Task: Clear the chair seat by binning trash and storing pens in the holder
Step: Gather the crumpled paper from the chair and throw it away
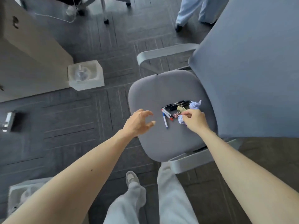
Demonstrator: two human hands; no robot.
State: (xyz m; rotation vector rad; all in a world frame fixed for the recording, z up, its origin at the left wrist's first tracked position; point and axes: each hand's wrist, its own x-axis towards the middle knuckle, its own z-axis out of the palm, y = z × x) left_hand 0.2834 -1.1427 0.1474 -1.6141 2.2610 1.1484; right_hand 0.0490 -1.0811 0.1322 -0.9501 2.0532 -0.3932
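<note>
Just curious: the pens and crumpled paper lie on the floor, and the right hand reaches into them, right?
Not quite: the head view shows the pens and crumpled paper lying on the chair seat. The right hand does reach into them.

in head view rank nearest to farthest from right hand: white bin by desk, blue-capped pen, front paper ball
1. paper ball, at right hand's fingertips
2. blue-capped pen, just left, on the seat
3. white bin, far left, on the floor

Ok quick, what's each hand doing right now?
Left hand: open, holding nothing.
Right hand: pinching the crumpled paper.
</note>
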